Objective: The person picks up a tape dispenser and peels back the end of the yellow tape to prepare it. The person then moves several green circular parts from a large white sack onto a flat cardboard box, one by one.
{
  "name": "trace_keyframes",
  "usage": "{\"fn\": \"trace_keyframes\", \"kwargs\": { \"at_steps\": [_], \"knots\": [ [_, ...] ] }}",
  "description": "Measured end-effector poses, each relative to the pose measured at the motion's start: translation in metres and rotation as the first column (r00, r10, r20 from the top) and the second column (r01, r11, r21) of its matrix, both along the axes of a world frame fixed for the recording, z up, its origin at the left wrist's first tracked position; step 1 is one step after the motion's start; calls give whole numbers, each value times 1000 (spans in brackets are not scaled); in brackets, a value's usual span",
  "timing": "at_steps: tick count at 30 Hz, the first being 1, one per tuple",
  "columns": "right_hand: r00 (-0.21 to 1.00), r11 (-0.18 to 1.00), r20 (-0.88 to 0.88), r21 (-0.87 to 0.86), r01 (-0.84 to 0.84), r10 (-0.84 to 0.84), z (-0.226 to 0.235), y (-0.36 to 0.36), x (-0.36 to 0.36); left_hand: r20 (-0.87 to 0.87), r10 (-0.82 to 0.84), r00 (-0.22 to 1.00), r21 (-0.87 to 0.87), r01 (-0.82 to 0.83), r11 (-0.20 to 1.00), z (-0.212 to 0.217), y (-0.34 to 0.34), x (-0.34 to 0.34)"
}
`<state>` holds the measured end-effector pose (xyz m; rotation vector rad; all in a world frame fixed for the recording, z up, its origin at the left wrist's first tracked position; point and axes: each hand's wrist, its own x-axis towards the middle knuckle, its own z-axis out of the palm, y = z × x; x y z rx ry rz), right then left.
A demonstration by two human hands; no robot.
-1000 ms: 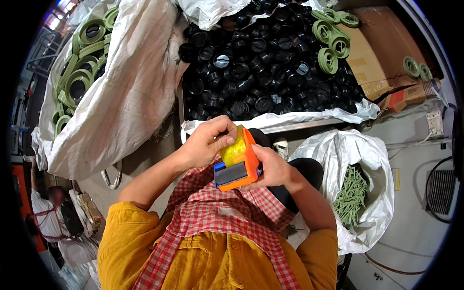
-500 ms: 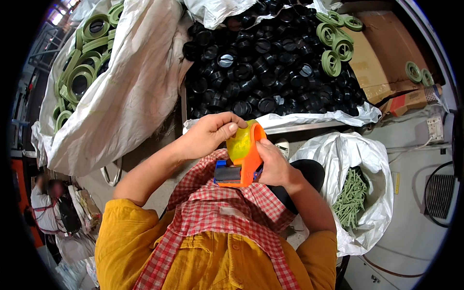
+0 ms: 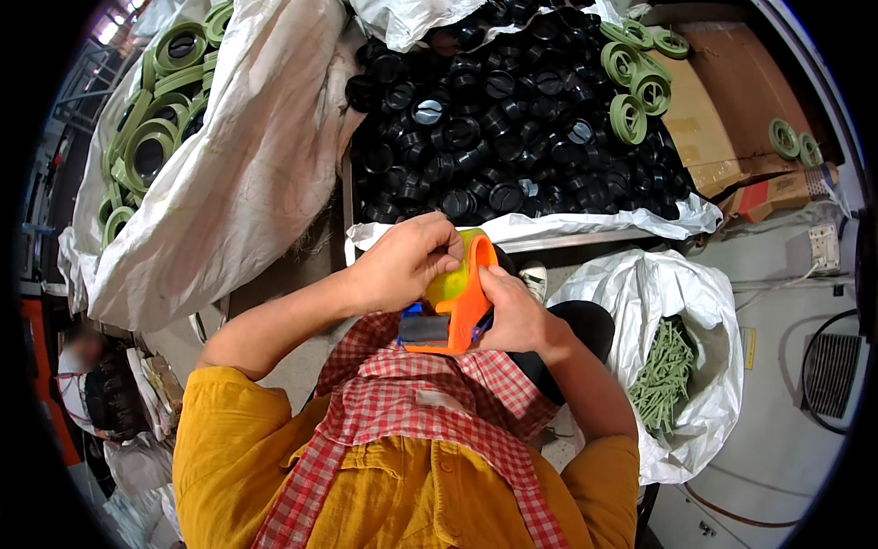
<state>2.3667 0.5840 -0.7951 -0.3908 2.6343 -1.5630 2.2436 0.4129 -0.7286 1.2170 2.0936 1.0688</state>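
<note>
We see an orange tape dispenser (image 3: 460, 311) held at chest height, just above a red checked apron (image 3: 430, 412) worn over a yellow shirt (image 3: 274, 457). A yellow-green roll of tape (image 3: 450, 282) sits in the dispenser, and a blue part shows at its lower end. The left hand (image 3: 402, 265) lies curled over the top of the roll, fingertips pressing on its upper edge. The right hand (image 3: 514, 316) is closed around the dispenser's right side, thumb along the orange frame (both hands therefore meet on the same tool, close together).

Directly beyond the dispenser stands a bin of black round caps (image 3: 494, 137), lined with white plastic, with several pale green rings (image 3: 631, 91) lying on the caps at its far right. To the right of the dispenser, lower down, an open white bag (image 3: 704, 366) holds thin green sticks (image 3: 663, 375). To the left of the dispenser a large white sack (image 3: 247, 174) slopes upward, and more green rings (image 3: 151, 128) fill its far left opening. Brown cardboard boxes (image 3: 722, 110) lie beyond the bin, to the upper right of the dispenser.
</note>
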Motion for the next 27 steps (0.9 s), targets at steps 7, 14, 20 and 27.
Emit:
{"fn": "trace_keyframes", "kwargs": {
  "at_steps": [7,14,20,27],
  "knots": [
    [984,868,157,-496,1,88,-1,5,3,4,96,995,224,-94,970,-1,-6,-5],
    [998,906,56,-424,-3,30,-7,5,6,354,152,923,262,-254,931,-3,-15,-12],
    [997,940,-76,-340,-5,-22,-6,3,3,225,132,965,271,-192,943,-12,-27,-8],
    [946,990,-325,-139,-35,-12,8,4,-3,731,118,672,300,-471,830,-26,-34,-3]
  ]
}}
